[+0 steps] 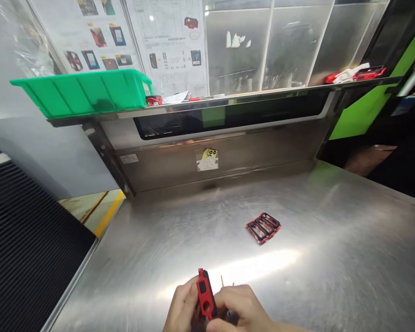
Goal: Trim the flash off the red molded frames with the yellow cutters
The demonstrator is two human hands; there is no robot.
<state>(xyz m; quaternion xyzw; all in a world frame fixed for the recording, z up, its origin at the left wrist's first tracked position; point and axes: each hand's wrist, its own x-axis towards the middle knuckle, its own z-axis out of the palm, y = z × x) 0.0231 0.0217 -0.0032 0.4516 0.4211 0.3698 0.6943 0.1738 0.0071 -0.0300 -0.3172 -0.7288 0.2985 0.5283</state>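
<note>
Near the bottom edge, my left hand (184, 305) is closed around a small red and black plastic part (205, 294), held on edge. The part has a dark rectangular inset and a round hole in its red face. My right hand (242, 306) is curled closed against the right side of the part, its thumb at the lower end. A thin yellowish tip (222, 280) pokes up behind the right knuckles; what it belongs to is hidden. Farther up the metal table (152, 258) lies a group of similar red and black parts (263, 228), side by side.
A green bin (90, 94) stands on the raised shelf at left. More red parts and white cloth (354, 74) lie at the shelf's right end. Sheets with pictures (173, 46) hang behind. A black ribbed surface (27, 249), perhaps a conveyor, borders the table's left side.
</note>
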